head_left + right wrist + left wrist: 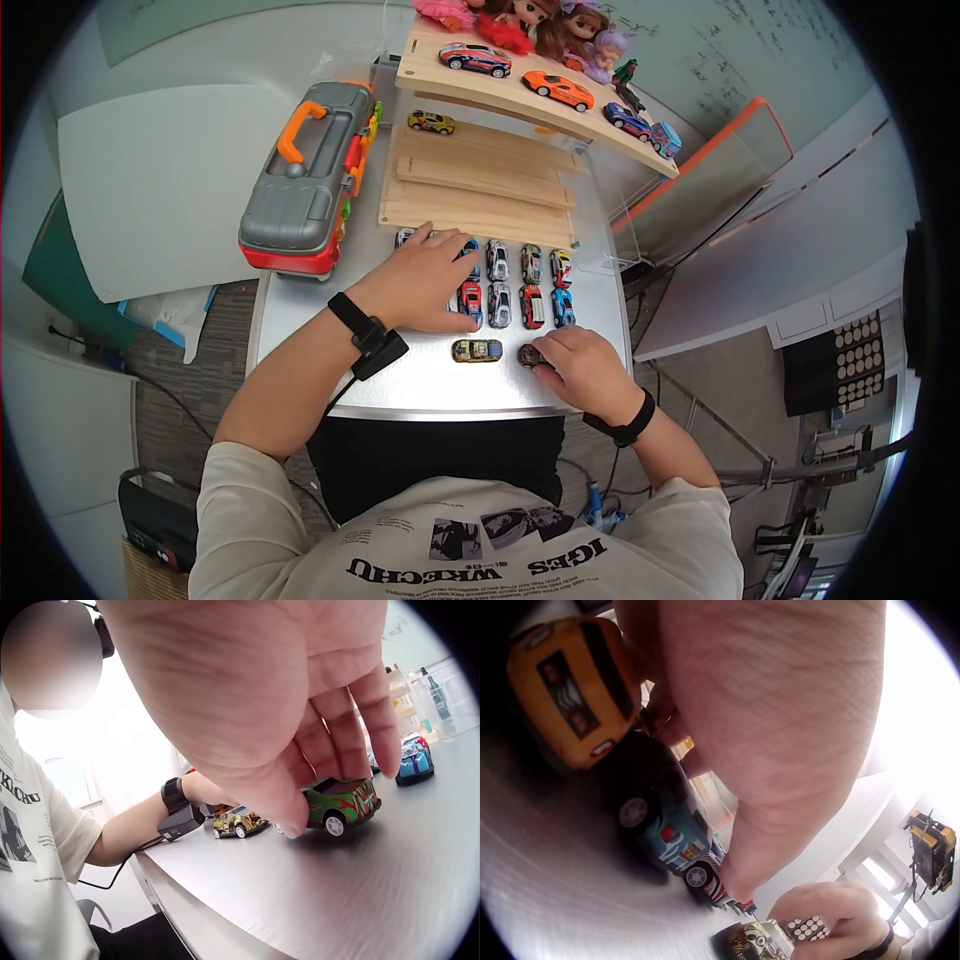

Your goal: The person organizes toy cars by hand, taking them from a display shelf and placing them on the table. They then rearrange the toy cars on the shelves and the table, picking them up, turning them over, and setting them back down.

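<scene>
My right hand [590, 372] pinches a green toy car [351, 804] with red markings between thumb and fingers, at the right front of the metal table. To its left stands a gold patterned toy car [477, 351]. Over the left part of the car rows, my left hand [425, 282] lies with its fingers stretched forward and hides some cars. Its thumb is at a red toy car [470, 305]. Close under that hand, the left wrist view shows an orange-yellow toy car [570, 697] and a teal toy car [676, 840].
Two rows of toy cars include a silver one [498, 260] and a blue one [564, 305]. Behind them rises a stepped wooden rack [480, 207] with a yellow-green car [431, 122]. A grey toolbox [300, 200] stands left; a high shelf [520, 95] holds dolls and cars.
</scene>
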A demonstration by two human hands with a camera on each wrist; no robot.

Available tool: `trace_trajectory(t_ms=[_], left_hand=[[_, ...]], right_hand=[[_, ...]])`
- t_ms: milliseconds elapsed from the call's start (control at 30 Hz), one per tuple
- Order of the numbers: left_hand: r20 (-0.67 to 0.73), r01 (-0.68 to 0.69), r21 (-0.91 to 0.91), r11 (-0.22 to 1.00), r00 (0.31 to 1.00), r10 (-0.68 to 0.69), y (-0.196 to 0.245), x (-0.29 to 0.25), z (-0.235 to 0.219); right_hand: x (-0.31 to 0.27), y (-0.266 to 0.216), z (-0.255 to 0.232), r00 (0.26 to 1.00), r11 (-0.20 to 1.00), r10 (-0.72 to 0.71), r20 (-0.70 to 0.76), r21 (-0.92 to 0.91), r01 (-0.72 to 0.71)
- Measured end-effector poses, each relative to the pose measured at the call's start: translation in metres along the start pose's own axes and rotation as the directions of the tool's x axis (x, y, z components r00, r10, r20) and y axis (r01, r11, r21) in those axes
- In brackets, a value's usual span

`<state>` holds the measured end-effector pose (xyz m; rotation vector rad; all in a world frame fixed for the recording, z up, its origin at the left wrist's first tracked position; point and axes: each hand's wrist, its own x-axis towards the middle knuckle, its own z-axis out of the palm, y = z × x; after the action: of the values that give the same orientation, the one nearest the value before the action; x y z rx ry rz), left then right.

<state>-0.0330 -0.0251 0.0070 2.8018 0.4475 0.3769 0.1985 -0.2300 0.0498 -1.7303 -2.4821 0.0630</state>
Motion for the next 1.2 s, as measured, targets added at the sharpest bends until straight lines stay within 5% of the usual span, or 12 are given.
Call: trace_trajectory(t_ms=[200, 1200], left_hand=[[-0.002, -0.004, -0.003, 1.000, 1.000, 0.004, 0.000, 0.000, 0.000], [0.012, 0.015, 0.019, 1.000, 1.000, -0.015, -0.001, 0.000, 0.001]], right_hand=[[0.011, -0.003, 0.004, 0.996, 1.000, -0.007, -0.089, 0.029, 0.009], [0.016, 0.004, 0.000, 0.999, 0.999, -0.045, -0.015, 0.020, 0.045]])
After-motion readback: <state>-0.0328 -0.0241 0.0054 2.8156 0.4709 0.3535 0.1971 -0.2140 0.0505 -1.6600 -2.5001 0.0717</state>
